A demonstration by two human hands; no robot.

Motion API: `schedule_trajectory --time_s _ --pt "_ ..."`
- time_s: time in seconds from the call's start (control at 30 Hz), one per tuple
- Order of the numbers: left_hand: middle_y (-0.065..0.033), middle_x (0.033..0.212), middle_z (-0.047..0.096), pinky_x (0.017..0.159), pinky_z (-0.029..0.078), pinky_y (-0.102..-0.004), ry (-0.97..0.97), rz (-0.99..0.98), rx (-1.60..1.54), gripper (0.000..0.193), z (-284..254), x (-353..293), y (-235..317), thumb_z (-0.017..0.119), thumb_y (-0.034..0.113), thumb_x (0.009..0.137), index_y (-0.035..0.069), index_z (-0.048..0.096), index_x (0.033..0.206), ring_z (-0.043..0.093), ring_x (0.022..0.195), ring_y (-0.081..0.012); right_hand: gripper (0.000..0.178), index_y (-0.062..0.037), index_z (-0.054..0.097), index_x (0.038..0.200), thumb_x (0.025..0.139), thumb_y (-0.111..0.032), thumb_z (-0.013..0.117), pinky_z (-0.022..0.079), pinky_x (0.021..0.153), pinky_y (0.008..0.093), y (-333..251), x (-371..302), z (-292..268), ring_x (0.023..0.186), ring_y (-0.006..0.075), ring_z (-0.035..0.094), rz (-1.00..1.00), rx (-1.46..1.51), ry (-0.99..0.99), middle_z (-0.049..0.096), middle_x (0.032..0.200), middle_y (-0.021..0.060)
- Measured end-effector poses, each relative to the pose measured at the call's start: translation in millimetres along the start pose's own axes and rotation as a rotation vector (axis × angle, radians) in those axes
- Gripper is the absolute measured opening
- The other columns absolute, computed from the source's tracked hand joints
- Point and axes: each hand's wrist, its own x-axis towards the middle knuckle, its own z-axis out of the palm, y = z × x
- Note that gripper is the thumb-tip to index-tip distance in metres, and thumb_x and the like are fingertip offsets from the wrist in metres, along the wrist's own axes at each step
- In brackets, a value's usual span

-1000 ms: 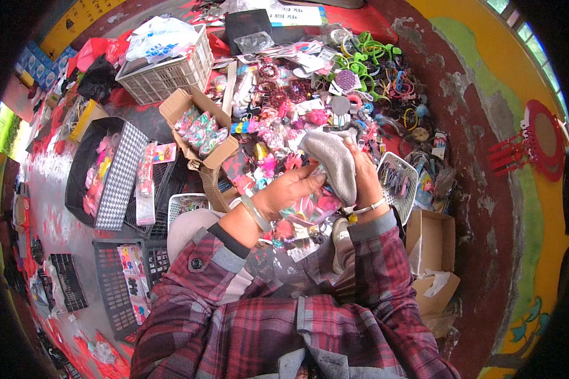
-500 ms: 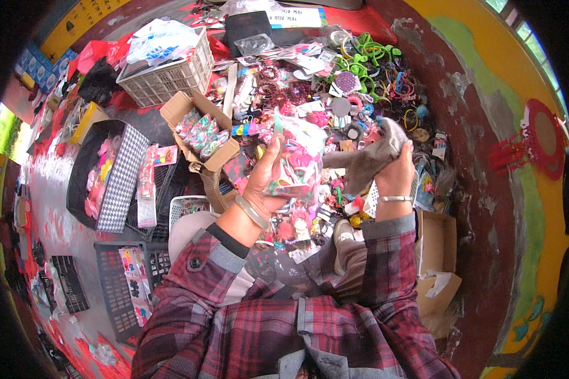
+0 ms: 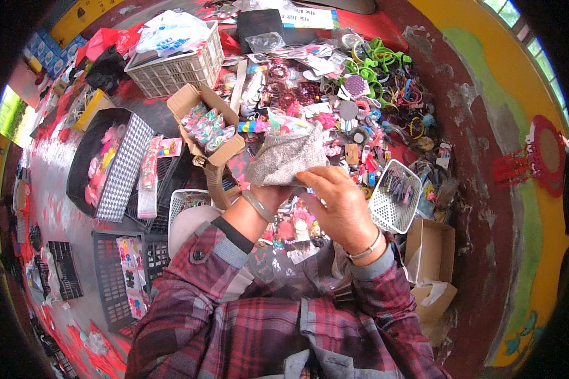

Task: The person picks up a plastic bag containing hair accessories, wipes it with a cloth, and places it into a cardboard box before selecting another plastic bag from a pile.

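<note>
A grey knitted cloth (image 3: pixel 287 156) is draped over a clear plastic bag (image 3: pixel 282 121) of colourful hair accessories; only the bag's top shows above the cloth. From below, my left hand (image 3: pixel 269 196) holds the bag, its fingers mostly hidden by the cloth. My right hand (image 3: pixel 342 205) touches the cloth's lower right edge with its fingertips, the fingers bent toward the thumb. Beneath and beyond both hands spreads a large pile of hair ornaments (image 3: pixel 325 117), with hair ties, clips and headbands.
An open cardboard box (image 3: pixel 229 146) of packaged pieces stands left of the pile. Behind it is a white plastic crate (image 3: pixel 171 77). Right of my right hand sit a white basket (image 3: pixel 395 218) and an empty cardboard box (image 3: pixel 437 249). A houndstooth bin (image 3: pixel 128 167) stands farther left.
My right hand has brought the grey cloth leftward over the bag in my left hand, and its grip on the cloth has loosened to the fingertips. The white basket at right has come into view.
</note>
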Motion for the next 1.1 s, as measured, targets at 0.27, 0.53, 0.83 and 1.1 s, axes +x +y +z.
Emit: schedule_trajectory --time_s 0.27,0.53,0.83,1.1 --pt "-0.0105 0.128 0.048 0.104 0.034 -0.0366 -0.195 -0.069 0.204 0.041 -16.0 1.5 -8.4 0.035 0.028 0.096 0.005 0.041 0.13 0.048 0.117 -0.0218 0.03 -0.0091 0.064 0.1 0.073 0.003 0.059 0.046 0.082 0.0385 39.1 8.9 -5.0 0.1 0.0333 0.054 -0.064 -0.176 0.233 0.057 0.108 0.0132" --pt "-0.0125 0.123 0.052 0.097 0.042 -0.0427 0.019 -0.246 -0.263 0.041 -37.7 -5.8 -26.6 0.036 0.028 0.095 0.001 0.044 0.125 0.054 0.108 -0.0259 0.01 -0.0044 0.055 0.089 0.079 -0.005 0.059 0.046 0.07 0.038 73.2 2.4 0.2 0.08 0.0304 0.058 -0.07 0.036 0.203 0.059 0.084 0.0133" --pt "-0.0059 0.091 0.062 0.077 0.05 -0.0372 0.292 -0.501 -0.266 0.023 -47.4 -50.5 -67.0 0.042 0.024 0.094 0.008 0.057 0.101 0.061 0.084 -0.0193 0.006 -0.005 0.049 0.093 0.088 -0.008 0.051 0.044 0.06 0.0377 63.2 13.7 -3.4 0.067 0.0337 0.058 0.14 0.149 0.06 0.055 0.069 0.0155" --pt "-0.0035 0.087 0.063 0.07 0.051 -0.0347 0.303 -0.574 -0.263 0.019 -59.8 -65.0 -117.1 0.049 0.026 0.092 0.01 0.058 0.098 0.062 0.079 -0.0185 0.011 -0.013 0.054 0.085 0.075 -0.01 0.054 0.046 0.048 0.0384 40.8 14.2 14.1 0.06 0.0284 0.061 -0.122 -0.381 -0.241 0.058 0.066 0.0063"
